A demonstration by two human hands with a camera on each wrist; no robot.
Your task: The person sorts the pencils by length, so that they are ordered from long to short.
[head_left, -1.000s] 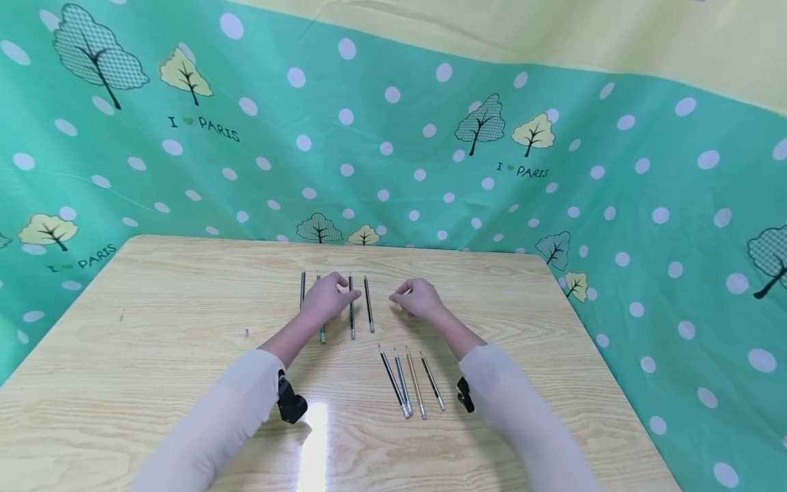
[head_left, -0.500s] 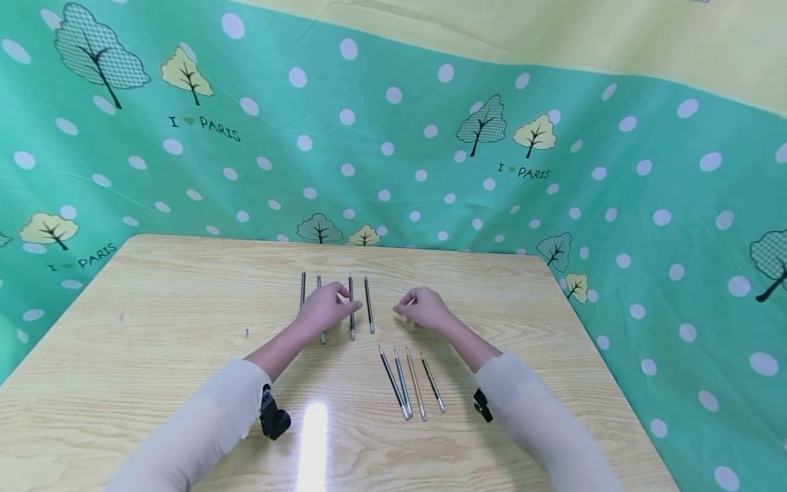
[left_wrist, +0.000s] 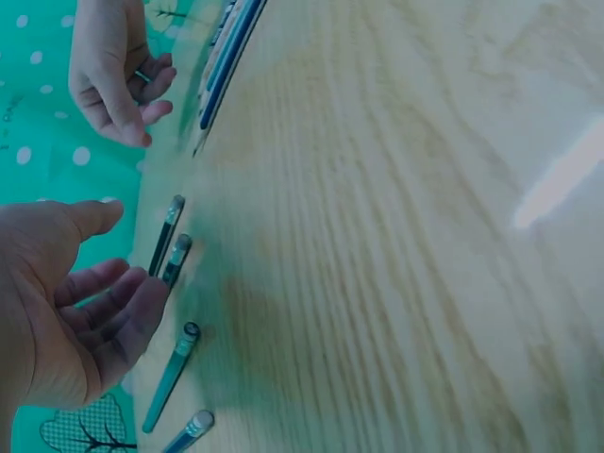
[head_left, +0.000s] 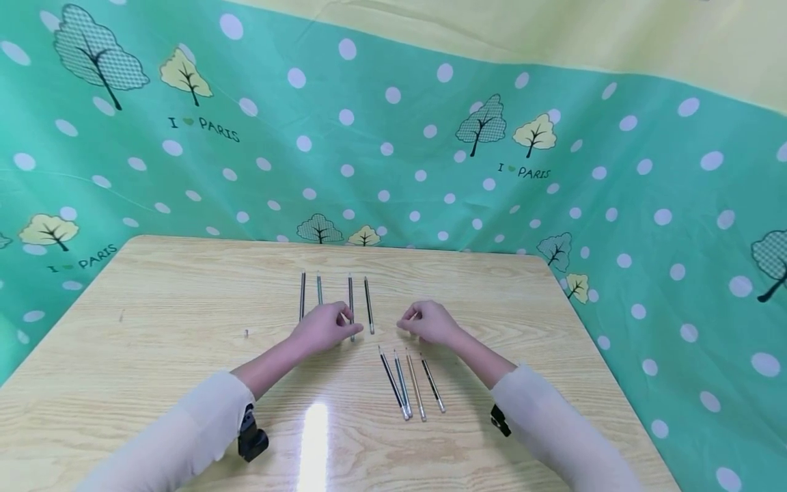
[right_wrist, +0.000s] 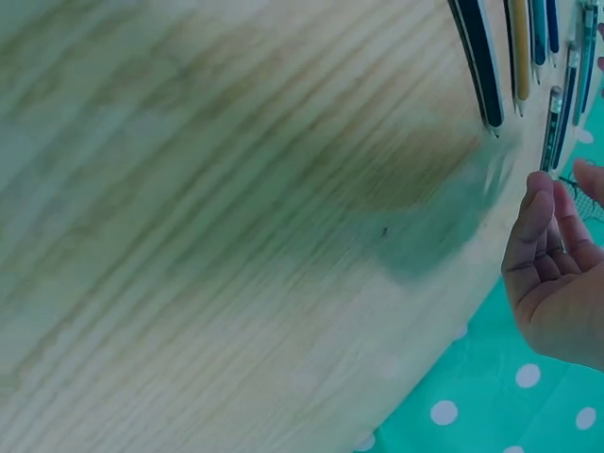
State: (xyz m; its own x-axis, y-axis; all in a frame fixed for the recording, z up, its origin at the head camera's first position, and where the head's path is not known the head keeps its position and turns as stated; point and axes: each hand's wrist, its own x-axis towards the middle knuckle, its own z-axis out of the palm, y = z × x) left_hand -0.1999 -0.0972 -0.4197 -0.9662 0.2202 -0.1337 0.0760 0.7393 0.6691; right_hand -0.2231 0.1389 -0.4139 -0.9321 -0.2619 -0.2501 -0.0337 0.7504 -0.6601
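Four pencils [head_left: 369, 305] lie in a spaced row far across the wooden surface [head_left: 184, 294], with four more pencils [head_left: 415, 384] grouped closer to the person, as both hands slip back toward the sleeves' side over the past second. The left hand [head_left: 322, 328], fingers loose and empty, hangs about the row's near ends; the right hand [head_left: 430, 322], loosely curled and likewise released, hovers just beyond the group's tips. No pencil has shifted, suggesting none is being handled.

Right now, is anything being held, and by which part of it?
Nothing: the left grip and right grip are both empty, with pencils lying nearby.
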